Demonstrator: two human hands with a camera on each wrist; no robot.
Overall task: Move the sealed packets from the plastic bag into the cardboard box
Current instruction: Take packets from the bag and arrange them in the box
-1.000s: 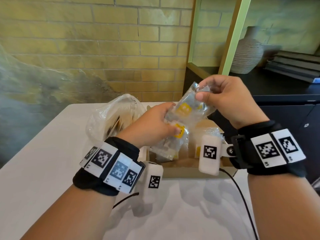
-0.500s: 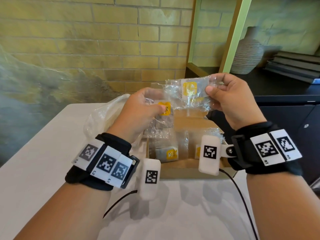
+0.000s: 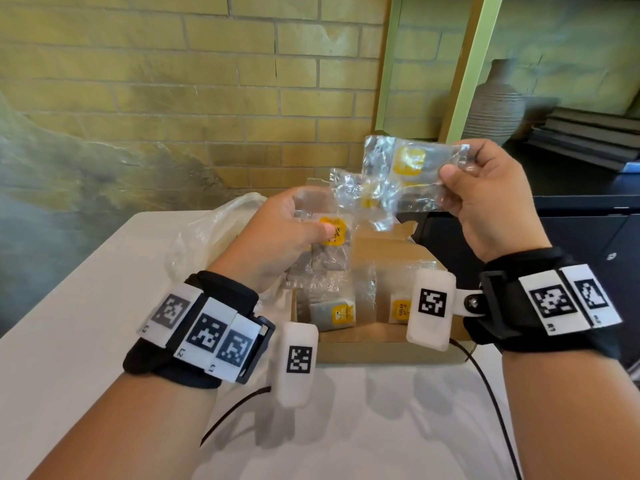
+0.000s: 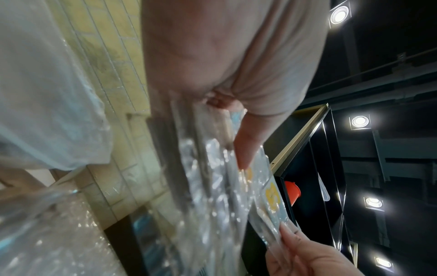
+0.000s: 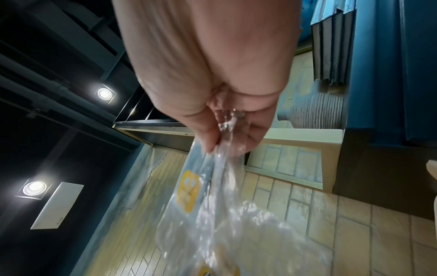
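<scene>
Head view shows the right hand (image 3: 485, 199) pinching clear yellow-labelled packets (image 3: 408, 168) above the cardboard box (image 3: 367, 344), the left hand (image 3: 273, 237) pinching another (plastic bag (image 3: 207, 233) just left), so lower each flat beside those already inside.

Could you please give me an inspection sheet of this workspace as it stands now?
Surface: white table, bearing box and bag.
Job's things: open cardboard box with packets inside; plastic bag left of it; more packets held above the box.
Clutter: nothing seen.
Hands: left hand grips a packet; right hand pinches packets.
Cables: black cable from right wrist; another from left wrist.
Surroundings: brick wall, vase, dark cabinet.
</scene>
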